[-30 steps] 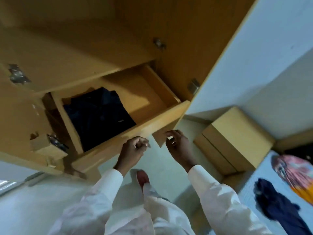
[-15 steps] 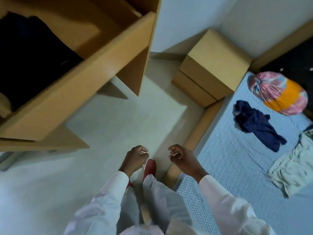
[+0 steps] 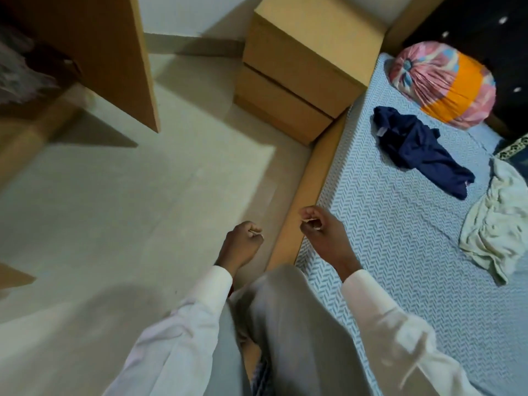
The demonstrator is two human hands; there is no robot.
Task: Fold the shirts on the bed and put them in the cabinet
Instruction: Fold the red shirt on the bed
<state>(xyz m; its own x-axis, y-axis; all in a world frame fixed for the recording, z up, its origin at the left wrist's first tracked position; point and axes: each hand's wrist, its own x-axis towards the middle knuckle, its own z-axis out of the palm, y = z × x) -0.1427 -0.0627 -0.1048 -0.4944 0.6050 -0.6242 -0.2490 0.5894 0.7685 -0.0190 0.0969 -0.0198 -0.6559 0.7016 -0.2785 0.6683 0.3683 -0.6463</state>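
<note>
A crumpled navy shirt (image 3: 420, 151) lies on the blue patterned bed (image 3: 400, 252) near its head. A crumpled cream shirt (image 3: 497, 224) lies to its right at the bed's far side. The wooden cabinet (image 3: 114, 58) stands at the upper left, with only its side panel and lower part in view. My left hand (image 3: 241, 244) hovers over the floor, fingers curled, holding nothing. My right hand (image 3: 320, 230) hovers over the bed's near edge, fingers also curled and empty. Both hands are well short of the shirts.
A wooden bedside drawer unit (image 3: 303, 67) stands between the cabinet and the bed. A pink and orange bolster pillow (image 3: 445, 84) lies at the head of the bed. The bed's wooden frame (image 3: 303, 195) borders the pale floor (image 3: 128, 210). My knee is raised at the bed's edge.
The view has swung down and right from the cabinet drawer with its folded dark shirt to the bed. Both hands left the drawer front and dropped, still curled.
</note>
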